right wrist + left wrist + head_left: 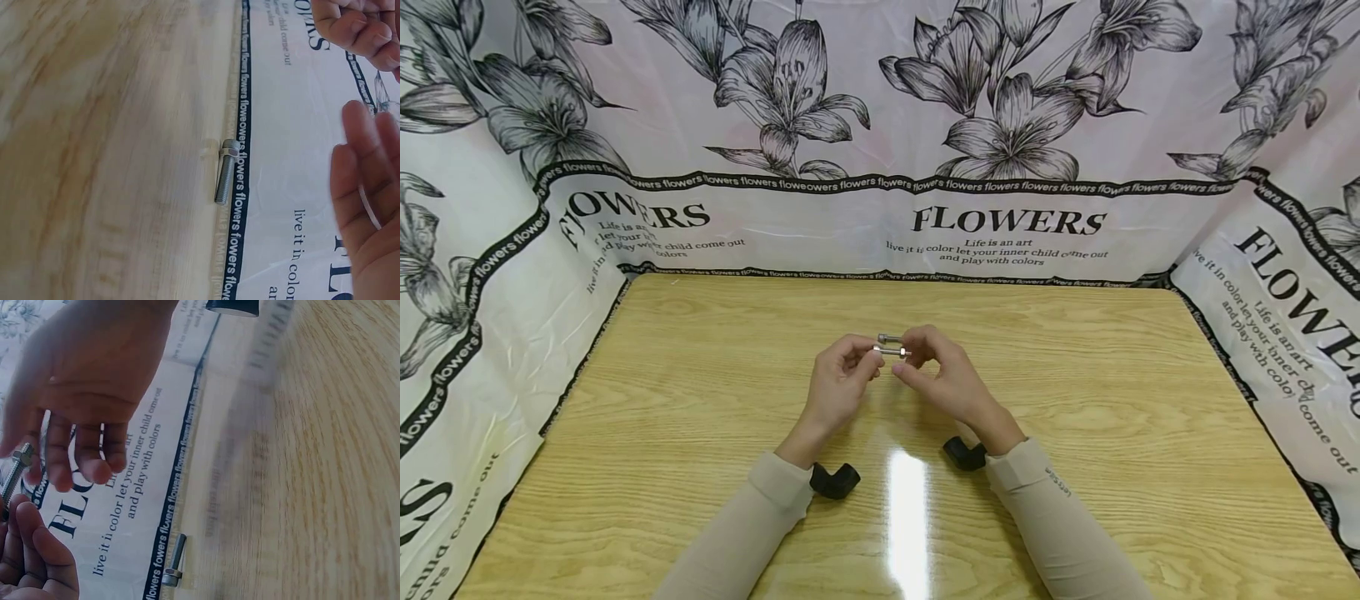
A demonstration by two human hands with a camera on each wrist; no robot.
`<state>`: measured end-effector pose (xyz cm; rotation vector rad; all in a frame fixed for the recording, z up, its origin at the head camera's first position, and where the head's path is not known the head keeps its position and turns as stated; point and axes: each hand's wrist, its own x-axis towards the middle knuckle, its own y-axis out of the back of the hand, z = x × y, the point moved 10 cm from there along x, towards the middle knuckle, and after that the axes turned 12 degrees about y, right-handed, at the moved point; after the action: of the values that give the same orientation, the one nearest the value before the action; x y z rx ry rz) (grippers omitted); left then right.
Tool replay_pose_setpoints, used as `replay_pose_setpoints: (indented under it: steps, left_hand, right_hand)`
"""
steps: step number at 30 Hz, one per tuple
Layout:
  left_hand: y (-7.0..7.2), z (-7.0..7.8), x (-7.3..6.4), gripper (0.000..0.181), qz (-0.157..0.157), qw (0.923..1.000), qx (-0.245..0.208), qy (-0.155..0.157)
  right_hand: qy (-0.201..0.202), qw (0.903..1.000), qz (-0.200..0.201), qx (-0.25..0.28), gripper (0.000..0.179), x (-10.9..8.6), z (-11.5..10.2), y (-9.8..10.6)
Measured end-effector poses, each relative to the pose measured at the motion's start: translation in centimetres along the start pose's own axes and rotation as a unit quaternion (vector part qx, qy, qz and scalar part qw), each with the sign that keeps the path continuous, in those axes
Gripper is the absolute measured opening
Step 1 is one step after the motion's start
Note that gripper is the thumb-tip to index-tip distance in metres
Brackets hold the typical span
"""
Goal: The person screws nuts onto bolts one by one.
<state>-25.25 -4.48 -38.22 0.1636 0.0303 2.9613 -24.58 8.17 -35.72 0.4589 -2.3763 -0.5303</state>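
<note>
In the head view my left hand [842, 373] pinches a silver bolt [890, 352] by its head end, the shank pointing right. A nut [903, 352] sits near the bolt's far end. My right hand [942, 373] is around that end, its thumb below the nut and its index finger above, with a gap showing at the thumb. In the left wrist view the bolt [11, 478] is partly cut off at the frame's edge. A second bolt [225, 172] lies on the table, with a nut [230, 152] close to its head.
The wood-grain table [700, 400] is bounded by a flower-print cloth [820, 225] at the back and sides. A black angled piece [835, 481] is beside the left wrist, and another black piece [964, 454] beside the right. Light glares on the front of the tabletop.
</note>
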Motion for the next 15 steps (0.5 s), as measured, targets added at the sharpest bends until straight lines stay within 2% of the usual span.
replay_pose_setpoints:
  steps: [2,5,7,10,15]
  left_hand:
    - [0.1,-0.8,0.3,0.010,0.004,1.0000,-0.001,0.002]
    - [0.1,-1.8,0.6,0.009,0.004,1.0000,-0.007,0.002]
    - [0.1,-2.0,0.6,0.009,0.003,1.0000,-0.009,-0.001]
    - [0.1,-1.9,0.6,0.009,0.001,0.9999,-0.011,-0.008]
    - [0.0,-1.8,0.6,0.008,0.002,0.9999,-0.008,-0.010]
  right_hand:
    - [0.015,0.9998,0.007,0.013,0.026,-0.2,0.7,-0.1]
    - [0.038,0.9991,0.011,0.014,0.024,-0.4,1.8,-0.3]
    - [0.044,0.9989,0.011,0.009,0.018,-0.5,2.7,-0.4]
    - [0.049,0.9987,0.004,-0.009,0.004,-0.6,2.9,-0.5]
    - [0.032,0.9993,-0.005,-0.019,0.015,-0.6,3.2,-0.5]
